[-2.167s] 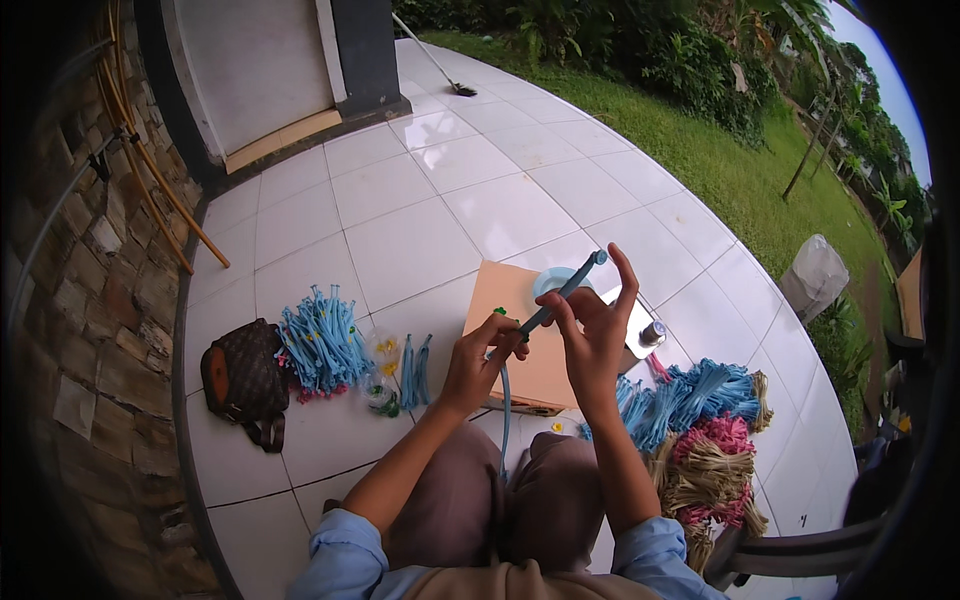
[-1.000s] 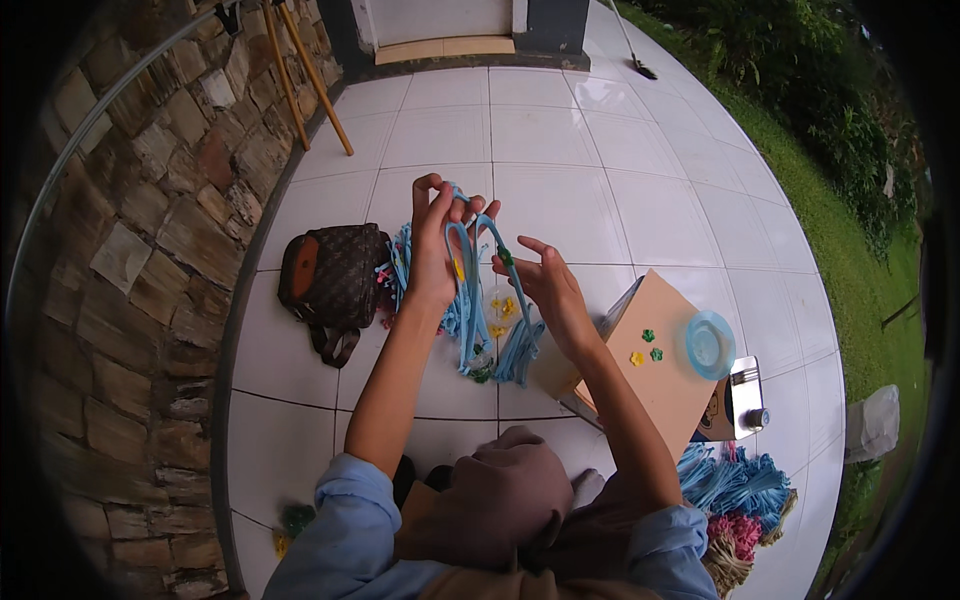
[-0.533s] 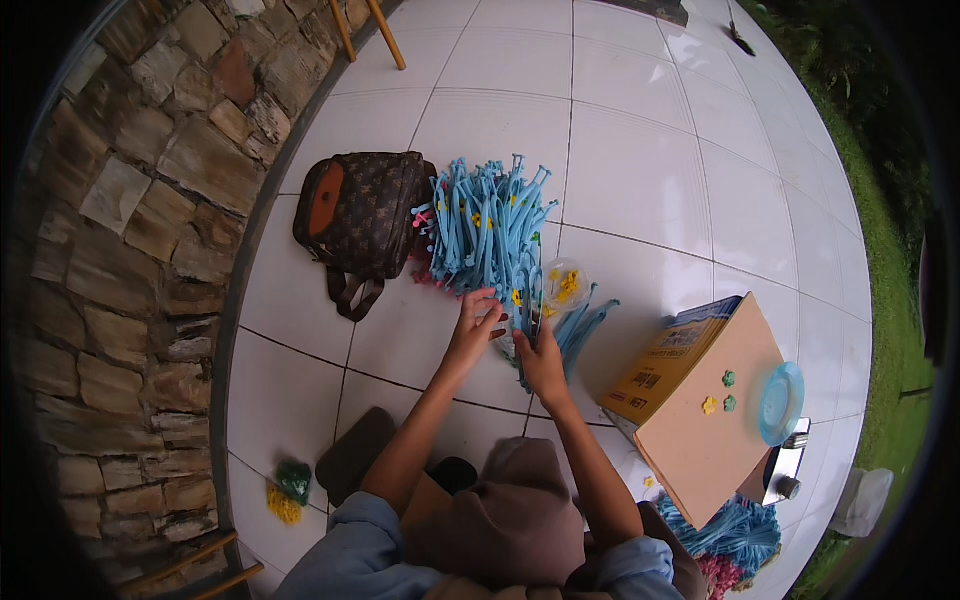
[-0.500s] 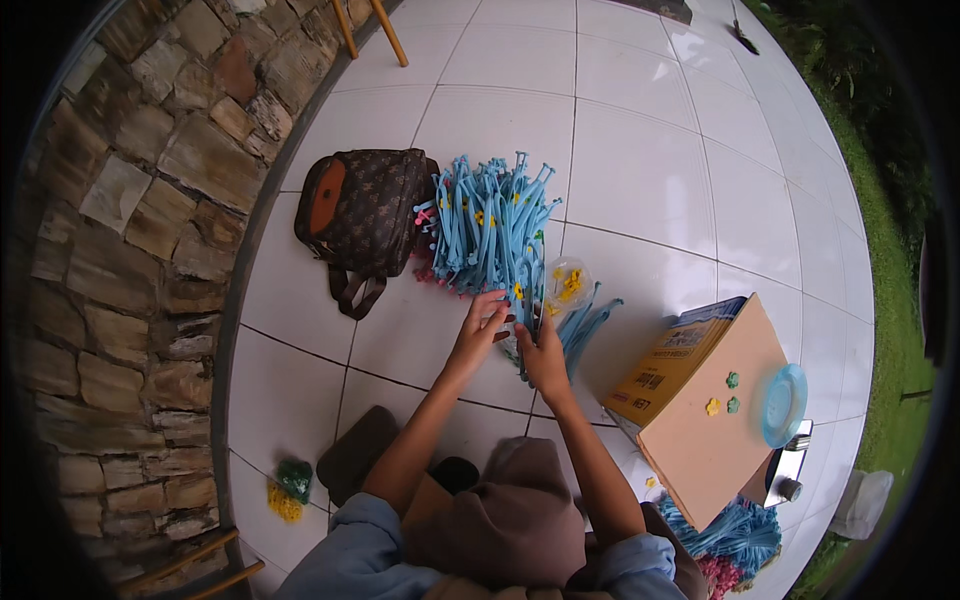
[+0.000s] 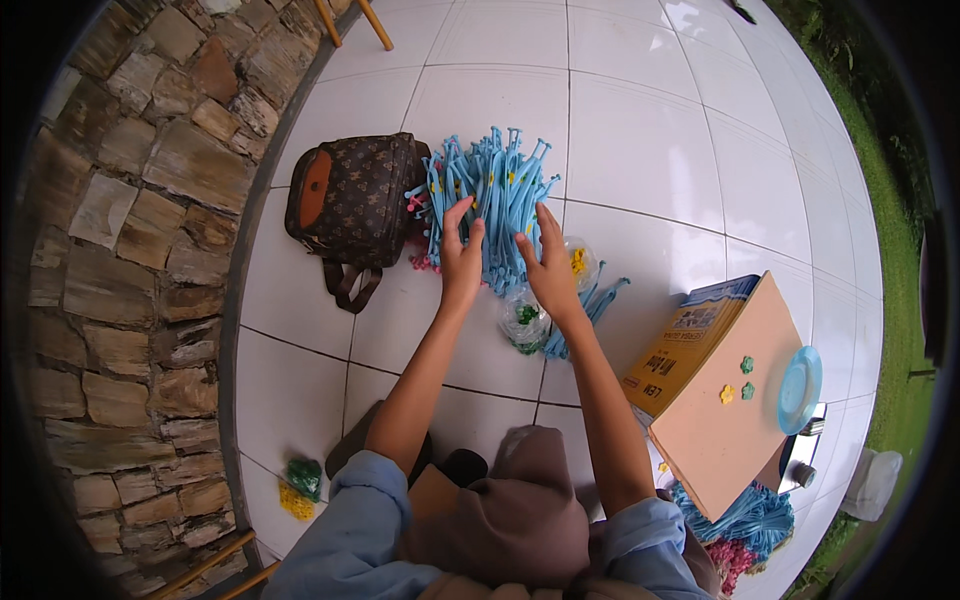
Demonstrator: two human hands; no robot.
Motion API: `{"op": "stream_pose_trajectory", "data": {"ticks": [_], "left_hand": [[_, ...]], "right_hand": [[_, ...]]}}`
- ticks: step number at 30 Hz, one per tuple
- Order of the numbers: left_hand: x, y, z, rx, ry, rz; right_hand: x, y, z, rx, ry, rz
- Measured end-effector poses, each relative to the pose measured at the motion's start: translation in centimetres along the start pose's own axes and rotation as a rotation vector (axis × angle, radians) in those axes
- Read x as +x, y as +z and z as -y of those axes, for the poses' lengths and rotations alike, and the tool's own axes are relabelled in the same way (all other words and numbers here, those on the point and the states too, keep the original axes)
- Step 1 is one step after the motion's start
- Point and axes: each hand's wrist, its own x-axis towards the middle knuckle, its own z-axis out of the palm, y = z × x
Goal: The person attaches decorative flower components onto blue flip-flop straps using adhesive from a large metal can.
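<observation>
A heap of thin light-blue plastic strips with knobbed ends lies on the tiled floor in front of me, small yellow pieces showing among them. Over its left part is my left hand, thumb and fingers spread. My right hand is at the heap's right side, its fingers likewise apart. Neither hand grips anything that I can see; whether the fingertips touch the strips, I cannot tell. Just below and beside my right hand are a clear bag of green pieces and a clear container of yellow pieces. A few loose blue strips lie to the right.
Left of the heap stands a brown patterned backpack, with pink pieces between them. A cardboard box at right bears small flower pieces and a blue plate. Green and yellow packets lie lower left, by a stone wall.
Both hands have moved forward and apart, from the heap's near edge to its two sides. The strip held between them earlier is no longer in my fingers. The green bag is now uncovered.
</observation>
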Motion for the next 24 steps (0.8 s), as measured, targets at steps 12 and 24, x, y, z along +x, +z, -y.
{"op": "stream_pose_trajectory", "data": {"ticks": [12, 24], "left_hand": [[-14.9, 7.7, 6.8, 0.223, -0.089, 0.497], [-15.9, 7.1, 4.7, 0.520, 0.101, 0.594]], "right_hand": [[-14.4, -1.9, -9.5, 0.052, 0.650, -0.539], [-13.3, -3.1, -5.3, -0.020, 0.510, -0.593]]}}
